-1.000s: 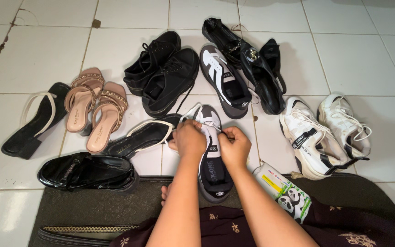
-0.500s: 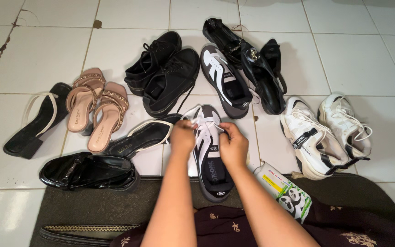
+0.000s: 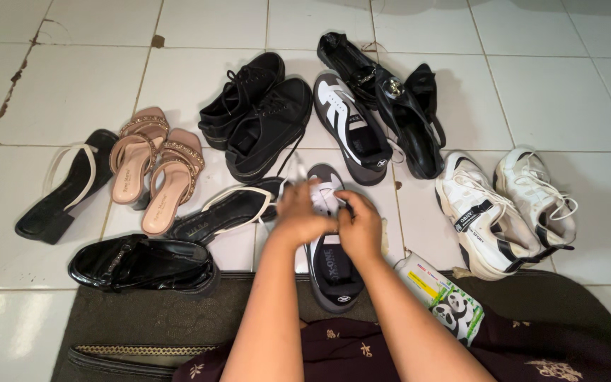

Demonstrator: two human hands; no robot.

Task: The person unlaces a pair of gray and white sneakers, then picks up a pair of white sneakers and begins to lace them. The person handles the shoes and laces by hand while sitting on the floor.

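Left hand (image 3: 300,212), right hand (image 3: 361,228) hiding sneaker (image 3: 334,272) laces, grip unclear

- Both forearms come up from the bottom of the frame, bare, and angle in toward each other so the hands meet just below centre.
- Left hand (image 3: 300,212) sits a bit higher and left of centre, back of the hand facing the camera, fingers curled in and pinched together. It looks a little blurry, so I can't make out the individual fingertips.
- Right hand (image 3: 361,228) is just to the right and slightly lower, knuckles up, fingers bent down and tucked under, thumb side turned toward the left hand.
- The two hands are right next to each other, nearly touching at the fingertips.
- Wrists are pretty much straight, elbows out of frame.
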